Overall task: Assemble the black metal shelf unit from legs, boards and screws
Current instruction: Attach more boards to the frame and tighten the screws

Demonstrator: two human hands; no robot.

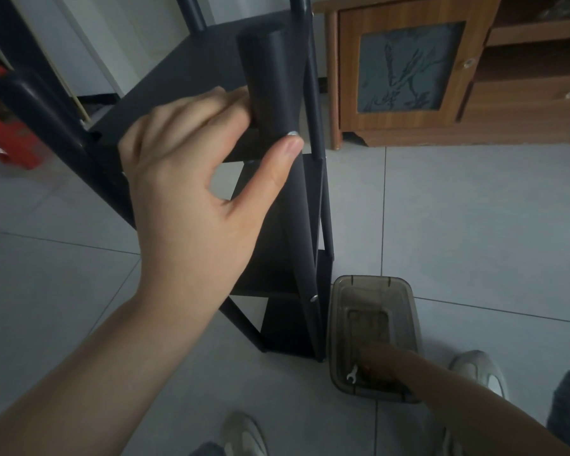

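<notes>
- Your left hand (185,179) grips the black leg (277,126): fingers curled round its far side, thumb pressed along the near side, just under a silver screw (292,133).
- The shelf unit (277,258) stands beyond and below those fingers.
- Your right hand (380,363) reaches into the smoky plastic box (339,324); its fingers are hidden, so their hold is unclear. A small wrench (352,373) lies just left of them.
</notes>
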